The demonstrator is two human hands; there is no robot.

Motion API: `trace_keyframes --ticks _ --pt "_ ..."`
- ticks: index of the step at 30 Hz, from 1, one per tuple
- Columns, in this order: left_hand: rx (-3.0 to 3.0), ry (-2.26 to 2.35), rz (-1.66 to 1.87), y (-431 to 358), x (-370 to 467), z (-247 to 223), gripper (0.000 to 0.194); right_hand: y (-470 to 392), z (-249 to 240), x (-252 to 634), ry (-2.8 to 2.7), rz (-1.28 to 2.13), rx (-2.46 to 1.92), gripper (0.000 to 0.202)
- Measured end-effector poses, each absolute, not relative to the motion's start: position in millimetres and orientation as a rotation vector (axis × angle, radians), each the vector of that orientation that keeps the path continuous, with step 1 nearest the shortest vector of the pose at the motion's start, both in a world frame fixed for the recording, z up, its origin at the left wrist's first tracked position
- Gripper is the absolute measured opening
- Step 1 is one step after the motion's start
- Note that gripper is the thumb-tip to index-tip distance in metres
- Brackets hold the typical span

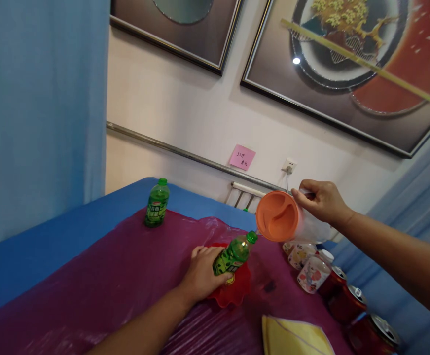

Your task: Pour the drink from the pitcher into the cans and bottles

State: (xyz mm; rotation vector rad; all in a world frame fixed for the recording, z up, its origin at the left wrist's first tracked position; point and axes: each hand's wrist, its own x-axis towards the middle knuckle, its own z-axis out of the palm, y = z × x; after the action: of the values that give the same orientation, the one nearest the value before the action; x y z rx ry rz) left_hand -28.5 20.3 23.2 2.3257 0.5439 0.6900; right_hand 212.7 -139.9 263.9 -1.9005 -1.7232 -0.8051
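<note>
My left hand (204,272) is wrapped around a green-labelled drink bottle (234,254) with a green cap, leaning to the right over a red scalloped dish (233,293). My right hand (324,201) grips the handle of a clear pitcher with an orange lid (277,217), raised and tipped so the lid faces me. The pitcher's lid is close to the bottle's cap; whether they touch I cannot tell. Another green bottle (157,203) stands upright farther back on the left.
Purple plastic sheeting (126,276) covers most of the blue table (70,229). Along the right edge stand clear patterned bottles (314,272) and several red cans (348,301). A folded yellow cloth (296,337) lies at the front. Blue curtains (41,108) hang on both sides.
</note>
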Motion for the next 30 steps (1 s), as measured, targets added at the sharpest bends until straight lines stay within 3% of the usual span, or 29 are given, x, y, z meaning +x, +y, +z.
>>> trace_keyframes --ticks 30 --pt "2.316 0.544 0.705 19.9 -29.1 23.1 0.055 -139.4 265.1 209.8 -1.723 -0.787 -1.928 0.042"
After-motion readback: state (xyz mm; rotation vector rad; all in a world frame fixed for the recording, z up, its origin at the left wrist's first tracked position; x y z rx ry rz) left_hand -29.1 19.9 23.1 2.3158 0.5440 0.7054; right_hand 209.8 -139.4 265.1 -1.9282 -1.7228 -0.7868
